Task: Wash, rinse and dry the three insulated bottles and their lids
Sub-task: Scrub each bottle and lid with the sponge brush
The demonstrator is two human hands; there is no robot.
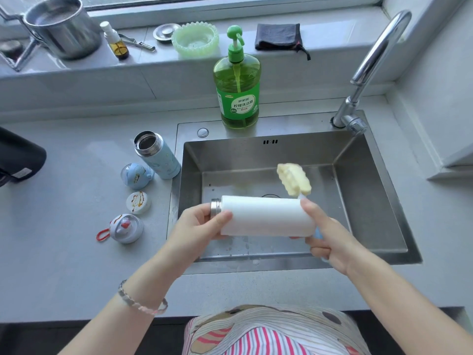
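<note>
White cylindrical insulated bottle (266, 216) sideways over steel sink (371, 175), left hand (202, 226) gripping its neck, right hand (330, 242) clutching yellow sponge brush (294, 180) at its base. Washing step?

Reply: Probably, brush needs to go inside next.

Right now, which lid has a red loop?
The grey lid at the row's near end; the blue lid and the stained white lid have no loop.

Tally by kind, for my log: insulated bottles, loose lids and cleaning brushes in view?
Insulated bottles: 2 (white bottle, blue bottle)
Loose lids: 3 (blue lid, white lid, grey lid)
Brushes: 1 (sponge brush)
Total: 6
Cut-off dark object at left: uncounted.
</note>
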